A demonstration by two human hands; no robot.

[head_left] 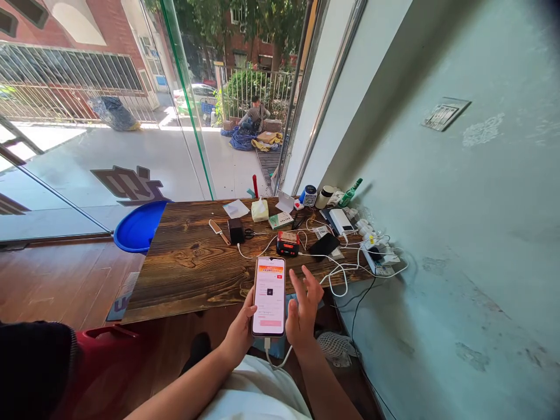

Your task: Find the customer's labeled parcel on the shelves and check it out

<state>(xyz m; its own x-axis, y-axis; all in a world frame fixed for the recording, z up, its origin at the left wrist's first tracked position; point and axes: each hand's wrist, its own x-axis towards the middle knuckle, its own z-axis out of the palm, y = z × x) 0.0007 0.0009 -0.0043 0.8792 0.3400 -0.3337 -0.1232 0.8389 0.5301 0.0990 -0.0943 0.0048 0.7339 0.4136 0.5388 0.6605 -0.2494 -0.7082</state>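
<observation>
Gripping the phone (270,300) at six o'clock in view with my left hand (239,331), fingers clamped on it, I hold my right hand (303,318) at the phone's three o'clock, fingers apart.

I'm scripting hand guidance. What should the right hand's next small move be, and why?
Perhaps ease the right hand slightly away from the rectangular white-screened smartphone that the left hand holds: the right fingers hover beside it, while a small dark square at mid-screen may mean it is loading.
</observation>
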